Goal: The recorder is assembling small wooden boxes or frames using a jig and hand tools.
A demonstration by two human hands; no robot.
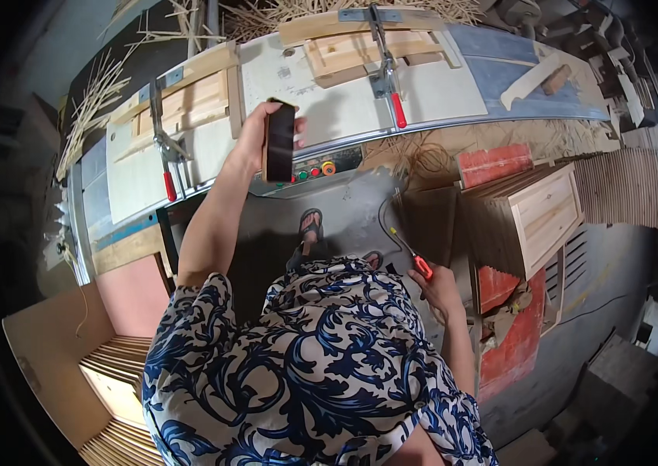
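Note:
My left hand is raised over the front edge of the workbench and is closed around a dark-screened smartphone, held upright. Low on the right, my right hand grips a red-handled tool with a slim shaft and a yellow tip. A dark hose or cable curves close to that tool; whether the two are joined I cannot tell. On the bench, one toggle clamp with a red handle stands by a wooden panel at the left. Another red-handled clamp stands by a second panel farther right.
Colored control buttons sit under the bench's front edge. Stacked framed wooden panels rise at the right beside red boards. More stacked panels stand lower left. Thin wood offcuts lie around the bench's far side.

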